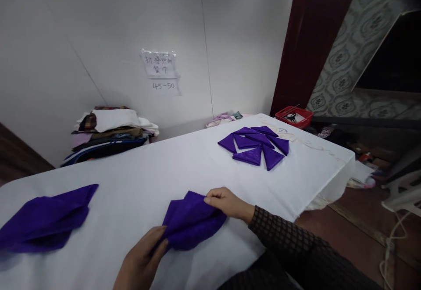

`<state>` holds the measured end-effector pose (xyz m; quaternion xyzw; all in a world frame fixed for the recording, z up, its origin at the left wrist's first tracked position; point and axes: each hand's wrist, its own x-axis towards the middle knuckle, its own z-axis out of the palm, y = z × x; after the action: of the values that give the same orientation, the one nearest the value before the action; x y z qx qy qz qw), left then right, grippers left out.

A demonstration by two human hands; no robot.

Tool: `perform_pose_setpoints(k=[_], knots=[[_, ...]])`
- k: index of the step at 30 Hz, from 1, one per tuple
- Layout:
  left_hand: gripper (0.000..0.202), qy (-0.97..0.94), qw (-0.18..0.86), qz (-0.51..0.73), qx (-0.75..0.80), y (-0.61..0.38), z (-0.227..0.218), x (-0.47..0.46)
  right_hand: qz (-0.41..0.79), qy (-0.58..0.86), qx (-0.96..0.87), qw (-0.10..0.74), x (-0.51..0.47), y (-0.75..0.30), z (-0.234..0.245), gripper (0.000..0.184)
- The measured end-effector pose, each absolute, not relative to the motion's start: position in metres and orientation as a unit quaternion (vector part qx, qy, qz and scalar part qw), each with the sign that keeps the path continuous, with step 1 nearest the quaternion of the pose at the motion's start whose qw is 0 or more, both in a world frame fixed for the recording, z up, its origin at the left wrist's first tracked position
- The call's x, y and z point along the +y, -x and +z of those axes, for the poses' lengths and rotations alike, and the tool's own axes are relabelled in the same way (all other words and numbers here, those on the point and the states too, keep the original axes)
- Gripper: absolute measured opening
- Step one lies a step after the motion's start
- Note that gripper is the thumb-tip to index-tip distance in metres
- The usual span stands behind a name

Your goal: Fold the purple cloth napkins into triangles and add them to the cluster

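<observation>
- While our left hand (143,254) grips one side of the dark purple, soft fabric cloth (194,222) with thumb and fingers, our right hand (228,203) pinches its other side near the top. If one hand pulls harder, we think the folds could go crooked.
- Between our hands, the held cloth looks floppy and has more than one layer. If we let go too soon, the layers could slip apart.
- Left of the held cloth lies a crumpled, purple fabric cloth (46,217), a bit blurry. If our left arm swings out, we could push it and add more creases.
- Past the held cloth, to its right, sit flat, purple, folded fabric triangles (258,140). Some overlap, so if our dark checked sleeve (284,233) brushes them, they could slide or open.
- Under the held cloth is a long table with a white fabric cover (131,193). If we lean on it and tug the cover, everything on top could move.
</observation>
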<state>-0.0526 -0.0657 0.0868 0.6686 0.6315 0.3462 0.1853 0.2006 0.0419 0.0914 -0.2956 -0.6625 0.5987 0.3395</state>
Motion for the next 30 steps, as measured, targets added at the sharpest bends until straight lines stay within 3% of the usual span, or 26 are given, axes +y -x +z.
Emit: perform_pose_setpoints(k=[4, 8, 11, 19, 30], knots=[[0.033, -0.652, 0.241, 0.345, 0.631, 0.044, 0.094, -0.068, 0.602, 0.329, -0.62, 0.382, 0.052, -0.198, 0.099, 0.029], [0.046, -0.639, 0.392, 0.333, 0.572, 0.031, 0.112, -0.072, 0.615, 0.334, -0.6, 0.387, 0.059, -0.194, 0.107, 0.03], [0.043, -0.616, 0.473, 0.327, 0.538, 0.022, 0.116, -0.072, 0.603, 0.331, -0.614, 0.388, 0.061, -0.192, 0.114, 0.028], [0.033, -0.519, 0.364, 0.405, 0.659, 0.019, 0.097, -0.066, 0.609, 0.341, -0.578, 0.423, 0.066, -0.192, 0.12, 0.027], [0.026, -0.448, 0.4, 0.441, 0.667, 0.023, 0.097, -0.071, 0.656, 0.321, -0.547, 0.409, 0.07, -0.195, 0.107, 0.023]])
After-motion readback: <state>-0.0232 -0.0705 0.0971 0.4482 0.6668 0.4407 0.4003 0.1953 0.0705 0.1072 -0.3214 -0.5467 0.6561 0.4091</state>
